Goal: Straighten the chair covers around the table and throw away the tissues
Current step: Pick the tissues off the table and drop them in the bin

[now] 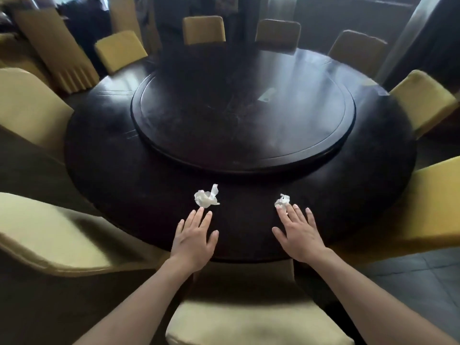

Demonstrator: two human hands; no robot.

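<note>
Just two crumpled tissues on table.

Two crumpled white tissues lie on the table: one on the left, one on the right. There is one round dark table, and one turntable sits on it. One small pale scrap lies on the turntable. Nine yellow-covered chairs ring the table: three along the left side, three at the far side, two on the right, and one nearest the camera. Two hands show, a left and a right.
</note>
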